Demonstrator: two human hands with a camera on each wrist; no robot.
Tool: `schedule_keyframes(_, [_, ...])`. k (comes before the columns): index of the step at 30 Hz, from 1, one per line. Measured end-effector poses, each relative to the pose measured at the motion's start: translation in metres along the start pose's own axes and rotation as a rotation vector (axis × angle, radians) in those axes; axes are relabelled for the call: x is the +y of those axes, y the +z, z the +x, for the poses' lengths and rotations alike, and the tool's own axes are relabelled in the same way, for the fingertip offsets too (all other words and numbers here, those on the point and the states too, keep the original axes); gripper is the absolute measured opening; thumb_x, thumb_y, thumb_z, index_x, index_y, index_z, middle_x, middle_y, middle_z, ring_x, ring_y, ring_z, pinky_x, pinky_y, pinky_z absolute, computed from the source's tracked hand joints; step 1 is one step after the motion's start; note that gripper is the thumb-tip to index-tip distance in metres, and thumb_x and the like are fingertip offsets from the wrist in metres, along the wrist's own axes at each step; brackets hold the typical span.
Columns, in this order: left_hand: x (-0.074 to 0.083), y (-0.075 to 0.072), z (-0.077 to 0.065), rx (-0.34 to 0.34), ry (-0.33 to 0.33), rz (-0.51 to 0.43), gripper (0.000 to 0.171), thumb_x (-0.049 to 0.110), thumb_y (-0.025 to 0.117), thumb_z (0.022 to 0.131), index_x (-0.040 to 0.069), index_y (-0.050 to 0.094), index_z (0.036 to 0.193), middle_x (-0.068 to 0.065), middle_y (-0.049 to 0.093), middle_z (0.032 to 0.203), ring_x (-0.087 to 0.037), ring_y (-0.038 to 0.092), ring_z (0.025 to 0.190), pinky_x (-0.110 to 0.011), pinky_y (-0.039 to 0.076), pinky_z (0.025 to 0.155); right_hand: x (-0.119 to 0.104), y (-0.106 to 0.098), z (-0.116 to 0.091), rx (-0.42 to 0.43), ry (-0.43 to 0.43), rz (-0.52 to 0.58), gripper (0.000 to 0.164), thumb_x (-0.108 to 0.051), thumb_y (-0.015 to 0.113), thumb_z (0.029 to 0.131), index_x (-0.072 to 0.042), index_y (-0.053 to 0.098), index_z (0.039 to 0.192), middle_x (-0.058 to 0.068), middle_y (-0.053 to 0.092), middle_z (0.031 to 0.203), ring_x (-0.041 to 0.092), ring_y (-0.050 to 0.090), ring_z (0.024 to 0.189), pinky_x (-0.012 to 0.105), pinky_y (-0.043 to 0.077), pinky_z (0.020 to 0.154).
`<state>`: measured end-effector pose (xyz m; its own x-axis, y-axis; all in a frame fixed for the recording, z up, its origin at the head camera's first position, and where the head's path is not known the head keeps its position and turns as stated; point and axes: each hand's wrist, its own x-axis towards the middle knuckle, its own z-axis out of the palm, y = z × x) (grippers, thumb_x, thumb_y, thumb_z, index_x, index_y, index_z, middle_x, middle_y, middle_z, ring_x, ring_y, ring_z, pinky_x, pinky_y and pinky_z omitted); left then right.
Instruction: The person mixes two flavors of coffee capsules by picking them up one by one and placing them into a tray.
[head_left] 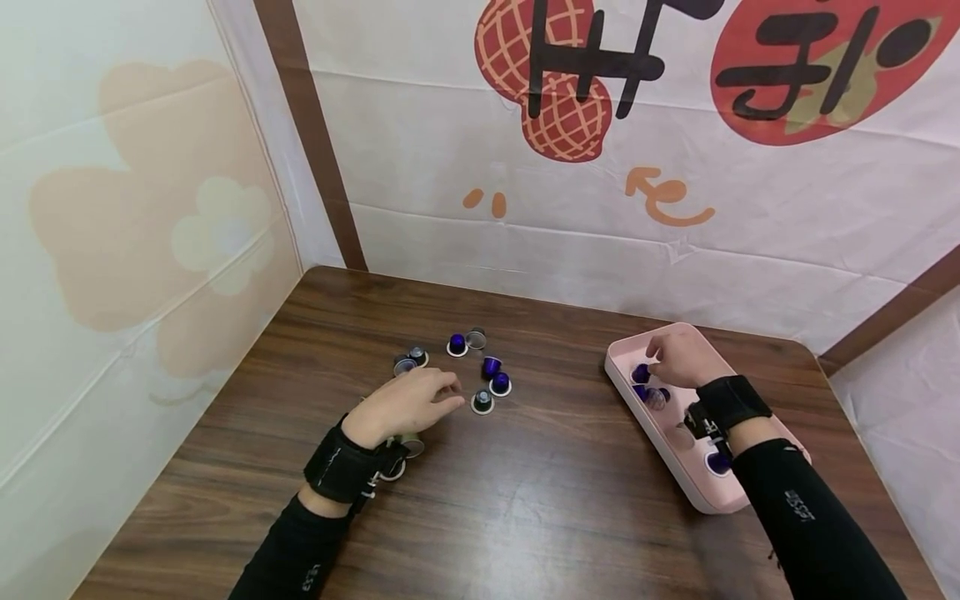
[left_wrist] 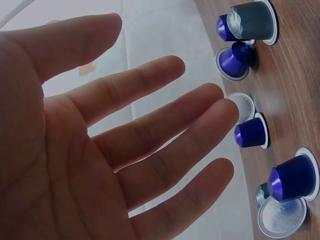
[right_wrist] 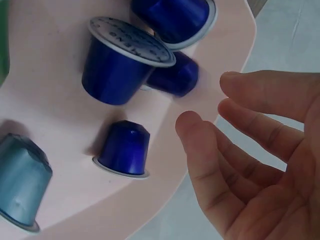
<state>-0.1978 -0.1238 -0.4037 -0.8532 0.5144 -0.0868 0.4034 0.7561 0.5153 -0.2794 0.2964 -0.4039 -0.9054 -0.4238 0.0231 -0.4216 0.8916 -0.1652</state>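
Note:
My left hand (head_left: 408, 404) hovers over the table's left half with its fingers spread and nothing held, palm visible in the left wrist view. Just right of its fingertips stands a dark green coffee capsule (head_left: 482, 401). Blue coffee capsules (head_left: 500, 382) sit behind that one, and another blue capsule (head_left: 457, 343) stands farther back beside a capsule showing its silver lid (head_left: 476, 338). Over the far end of a pink tray (head_left: 651, 433) is my right hand (head_left: 682, 360), its thumb and fingers apart and holding nothing. Blue capsules (right_wrist: 124, 150) and a teal capsule (right_wrist: 22, 180) lie in the tray near it.
More capsules (head_left: 405, 365) lie behind my left hand, and others (head_left: 412, 447) are partly hidden under its wrist. The brown wooden table (head_left: 525, 500) meets printed cloth walls (head_left: 480, 258) at the back and sides. My right forearm (head_left: 817, 517) crosses the tray's near end.

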Motion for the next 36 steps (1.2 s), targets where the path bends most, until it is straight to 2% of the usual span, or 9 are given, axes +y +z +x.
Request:
schedule_keyframes(6, [0.000,-0.001,-0.001,0.001,0.007,-0.014,0.018,0.026,0.057,0.096,0.012,0.066,0.103,0.005,0.062,0.088,-0.008,0.052,0.071,-0.029,0.046,0.064,-0.011,-0.008,-0.001,0.006,0.014,0.054,0.013,-0.005,0.071,0.076,0.001,0.068,0.088,0.008,0.064,0.078,0.026,0.060,0.076,0.044,0.047,0.073])
schedule_keyframes(10, [-0.001,-0.001,-0.002,-0.004,0.000,-0.015,0.018,0.026,0.057,0.096,0.012,0.066,0.103,0.004,0.062,0.090,-0.008,0.053,0.072,-0.029,0.046,0.065,-0.028,-0.015,-0.001,-0.022,0.034,-0.004,0.019,-0.012,0.068,0.081,-0.001,0.068,0.096,0.008,0.066,0.083,0.028,0.061,0.082,0.044,0.047,0.075])
schedule_keyframes(14, [-0.002,-0.001,-0.002,0.001,-0.010,-0.006,0.018,0.027,0.057,0.096,0.012,0.066,0.102,0.003,0.063,0.091,-0.008,0.054,0.074,-0.030,0.047,0.066,-0.051,-0.022,0.000,-0.028,0.056,-0.076,0.022,-0.023,0.065,0.085,-0.010,0.069,0.103,0.002,0.068,0.089,0.025,0.063,0.086,0.043,0.047,0.078])
schedule_keyframes(16, [-0.002,-0.001,-0.003,0.007,-0.012,0.001,0.018,0.027,0.057,0.096,0.013,0.066,0.102,0.003,0.063,0.090,-0.008,0.053,0.074,-0.030,0.047,0.067,-0.063,-0.023,0.002,-0.024,0.051,-0.047,0.022,-0.025,0.064,0.087,-0.011,0.069,0.103,0.001,0.068,0.089,0.020,0.064,0.079,0.040,0.048,0.075])
schedule_keyframes(18, [-0.003,-0.002,-0.003,0.010,-0.010,0.002,0.018,0.027,0.057,0.096,0.012,0.066,0.101,0.004,0.062,0.088,-0.008,0.053,0.073,-0.030,0.047,0.066,-0.076,-0.023,0.003,-0.012,0.029,0.034,0.019,-0.020,0.064,0.087,-0.008,0.068,0.102,0.002,0.067,0.087,0.016,0.063,0.072,0.037,0.049,0.070])
schedule_keyframes(21, [-0.003,-0.002,-0.004,0.004,-0.011,-0.009,0.018,0.026,0.057,0.096,0.012,0.066,0.101,0.004,0.060,0.086,-0.009,0.051,0.070,-0.029,0.045,0.063,-0.092,-0.017,0.004,-0.001,-0.029,0.174,0.011,-0.011,0.065,0.086,-0.004,0.065,0.095,0.005,0.065,0.081,0.013,0.060,0.065,0.034,0.049,0.064])
schedule_keyframes(23, [-0.002,-0.003,-0.005,-0.003,-0.013,-0.015,0.019,0.027,0.056,0.096,0.011,0.066,0.102,0.004,0.060,0.087,-0.010,0.051,0.070,-0.029,0.045,0.062,-0.103,-0.011,0.005,0.009,-0.068,0.232,0.009,-0.007,0.068,0.084,-0.003,0.064,0.091,0.005,0.063,0.079,0.014,0.058,0.067,0.033,0.049,0.063])
schedule_keyframes(31, [0.000,-0.008,-0.007,-0.007,-0.022,-0.006,0.021,0.027,0.055,0.097,0.012,0.065,0.105,0.002,0.061,0.092,-0.009,0.053,0.076,-0.032,0.047,0.069,-0.145,0.025,0.015,0.013,-0.193,0.281,0.020,-0.005,0.070,0.082,-0.002,0.063,0.100,0.013,0.062,0.092,0.020,0.060,0.076,0.033,0.050,0.067])
schedule_keyframes(36, [0.000,-0.010,-0.008,-0.009,-0.011,-0.010,0.021,0.027,0.054,0.097,0.011,0.065,0.105,0.002,0.061,0.091,-0.010,0.053,0.075,-0.031,0.047,0.068,-0.163,0.049,0.026,-0.020,-0.190,0.301,0.029,-0.004,0.069,0.084,0.000,0.062,0.112,0.015,0.059,0.103,0.019,0.058,0.078,0.033,0.050,0.068])
